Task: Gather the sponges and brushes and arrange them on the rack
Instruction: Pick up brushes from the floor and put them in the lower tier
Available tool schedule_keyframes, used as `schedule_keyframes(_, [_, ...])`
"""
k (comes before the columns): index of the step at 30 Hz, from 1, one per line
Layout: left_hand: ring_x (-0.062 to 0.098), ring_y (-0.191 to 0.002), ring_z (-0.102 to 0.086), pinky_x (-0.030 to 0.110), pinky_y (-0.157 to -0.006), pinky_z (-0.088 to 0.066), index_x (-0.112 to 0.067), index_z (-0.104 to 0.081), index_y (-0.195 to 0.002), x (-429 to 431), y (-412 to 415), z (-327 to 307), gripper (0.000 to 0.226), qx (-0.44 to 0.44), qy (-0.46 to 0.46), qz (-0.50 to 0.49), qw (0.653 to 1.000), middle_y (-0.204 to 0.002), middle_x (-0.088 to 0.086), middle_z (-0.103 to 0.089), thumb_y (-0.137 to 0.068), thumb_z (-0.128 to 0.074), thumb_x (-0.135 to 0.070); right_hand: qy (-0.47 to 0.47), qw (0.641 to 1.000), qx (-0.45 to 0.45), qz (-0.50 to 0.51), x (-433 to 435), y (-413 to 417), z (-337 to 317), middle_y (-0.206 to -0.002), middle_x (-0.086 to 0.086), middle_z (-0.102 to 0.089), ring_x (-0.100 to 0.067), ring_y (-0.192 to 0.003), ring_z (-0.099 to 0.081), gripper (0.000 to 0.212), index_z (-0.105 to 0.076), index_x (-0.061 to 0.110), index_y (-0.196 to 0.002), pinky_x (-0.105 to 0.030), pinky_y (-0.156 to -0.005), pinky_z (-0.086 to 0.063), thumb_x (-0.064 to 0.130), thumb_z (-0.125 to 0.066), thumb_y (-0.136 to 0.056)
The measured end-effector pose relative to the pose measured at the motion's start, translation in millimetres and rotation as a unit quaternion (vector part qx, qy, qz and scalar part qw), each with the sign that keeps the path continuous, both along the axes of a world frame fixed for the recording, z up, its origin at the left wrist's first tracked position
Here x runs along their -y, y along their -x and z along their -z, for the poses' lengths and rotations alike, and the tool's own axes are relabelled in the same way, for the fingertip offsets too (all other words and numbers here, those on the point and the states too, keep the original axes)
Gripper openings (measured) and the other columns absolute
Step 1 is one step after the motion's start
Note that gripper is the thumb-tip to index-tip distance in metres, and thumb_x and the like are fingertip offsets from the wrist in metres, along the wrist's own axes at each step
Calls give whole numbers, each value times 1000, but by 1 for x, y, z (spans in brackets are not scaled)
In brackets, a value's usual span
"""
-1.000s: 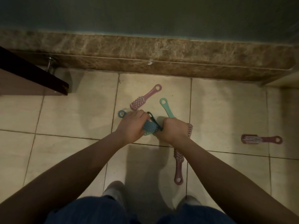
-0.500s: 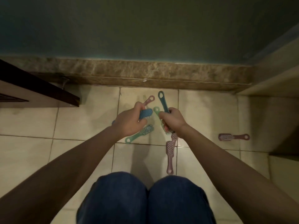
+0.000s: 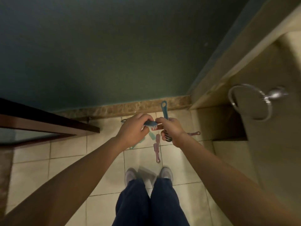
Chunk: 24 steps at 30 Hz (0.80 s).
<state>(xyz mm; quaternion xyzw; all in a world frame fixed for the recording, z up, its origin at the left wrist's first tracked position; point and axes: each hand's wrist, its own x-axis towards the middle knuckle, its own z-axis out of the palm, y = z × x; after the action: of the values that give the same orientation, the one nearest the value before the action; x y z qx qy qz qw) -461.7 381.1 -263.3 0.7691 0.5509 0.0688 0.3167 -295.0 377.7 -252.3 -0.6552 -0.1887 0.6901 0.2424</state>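
My left hand (image 3: 132, 127) is closed around a blue brush (image 3: 151, 123), bristles facing down, held level in front of me. My right hand (image 3: 171, 128) grips a teal brush (image 3: 164, 110) whose looped handle points up, together with a dark bristled brush head (image 3: 167, 138) below the fist. The two hands almost touch. On the tiled floor below lie a pink brush (image 3: 157, 150), a green brush (image 3: 138, 143) partly hidden by my left hand, and another pink brush (image 3: 194, 133) to the right. No rack or sponge is visible.
A dark wooden furniture edge (image 3: 48, 121) juts in from the left. A chrome towel ring (image 3: 250, 101) hangs on the beige wall at right. A marble skirting (image 3: 114, 110) runs under the dark green wall. My shoes (image 3: 130, 175) stand on the tiles.
I have risen from a crouch to standing, lifting both hands with their brushes away from the floor. The view has swung up and right, bringing the towel ring into sight.
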Motion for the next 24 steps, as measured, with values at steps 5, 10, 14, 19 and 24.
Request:
schedule_keyframes(5, [15, -112, -54, 34, -93, -44, -30, -57, -123, -1, -43, -118, 39, 8, -36, 28, 999, -123, -9, -58, -86, -56, -17, -29, 999, 1, 30, 12, -39, -127, -68, -9, -60, -14, -41, -39, 19, -57, 0, -94, -23, -38, -32, 16, -66, -87])
schedule_keyframes(10, [18, -124, -46, 35, -101, -37, -31, -43, -135, 1, -88, -197, 57, 43, -81, 23, 996, -130, -5, -56, -83, -60, -16, -66, 992, -3, 111, 33, -75, -210, -73, -13, -55, -11, -38, -41, 18, -56, 0, -93, -21, -36, -35, 13, -67, -86])
schedule_keyframes(14, [22, -140, -25, 39, -111, -27, -20, -32, -144, 8, -121, -229, 69, 48, -103, 25, 993, -150, 3, -32, -83, -64, -22, -99, 978, 24, 183, 55, -98, -245, -64, -9, -54, -12, -39, -42, 14, -59, 2, -86, -22, -37, -36, 12, -68, -84])
schedule_keyframes(19, [28, -137, -36, 39, -110, -32, -19, -11, -152, 19, -167, -267, 70, 129, 62, -25, 989, -156, 8, -27, -95, -50, -21, -151, 952, 49, 261, 89, -121, -280, -61, -7, -48, -11, -36, -39, 10, -58, 5, -84, -20, -35, -35, 9, -67, -85])
schedule_keyframes(24, [27, -105, -62, 45, -97, -50, -6, -52, -128, 41, -215, -312, 38, 278, 266, -25, 923, -114, 13, -63, -103, -38, -29, -188, 934, 102, 287, 133, -142, -308, -66, -9, -54, -15, -44, -42, 27, -66, -9, -104, -25, -39, -36, 11, -66, -85])
